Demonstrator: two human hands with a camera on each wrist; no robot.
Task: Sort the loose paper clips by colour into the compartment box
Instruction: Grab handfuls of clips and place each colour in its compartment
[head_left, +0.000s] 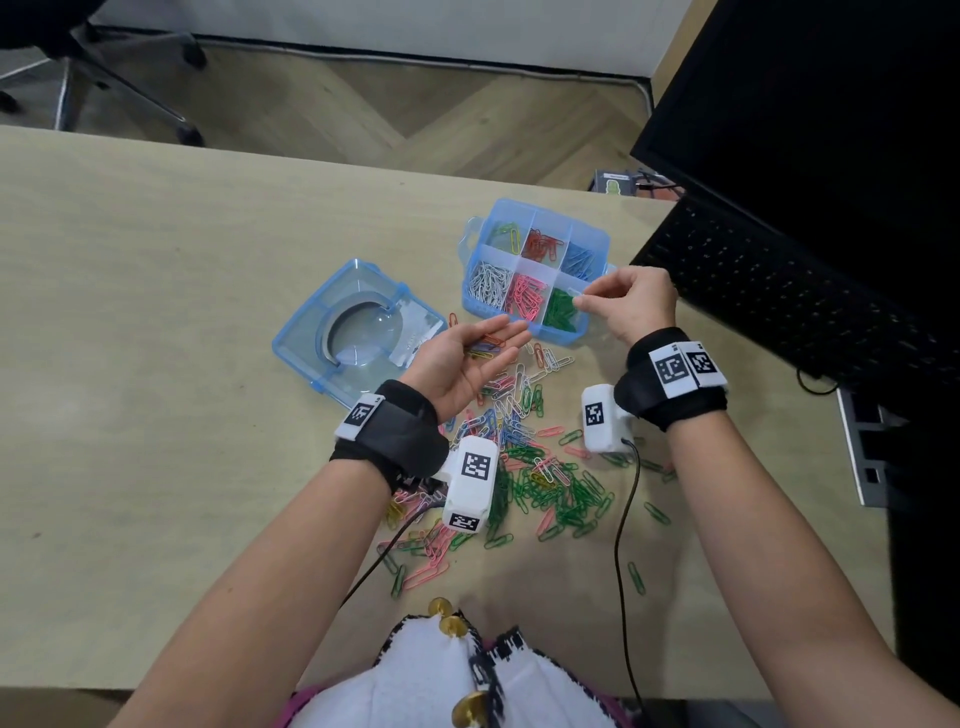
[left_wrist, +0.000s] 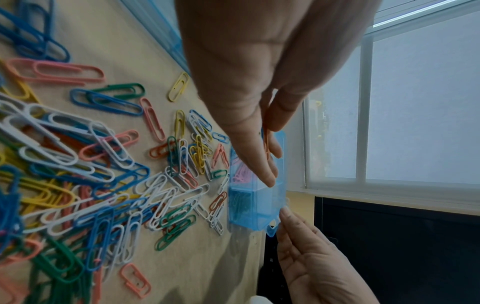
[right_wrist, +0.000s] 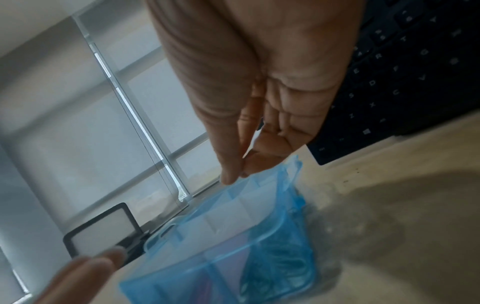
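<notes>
The blue compartment box (head_left: 586, 327) stands open on the table; its cells hold mixed green and yellow, red, blue, white, pink and green clips. My left hand (head_left: 483, 345) lies palm up just left of the box (left_wrist: 255, 203), fingers straight, with several coloured clips (head_left: 485, 347) resting on them. My right hand (head_left: 584, 297) hovers over the green cell, thumb and forefinger pinched on what looks like a small paper clip; the blurred right wrist view shows only the closed fingertips (right_wrist: 228, 174) above the box (right_wrist: 233, 257). A loose clip pile (head_left: 524, 457) spreads on the table near me.
The box's clear blue lid (head_left: 358, 332) lies to the left of the box. A black keyboard (head_left: 779, 291) and monitor (head_left: 831, 104) crowd the right side. Two camera cables (head_left: 621, 545) trail over the table towards me. Bare table stretches to the left.
</notes>
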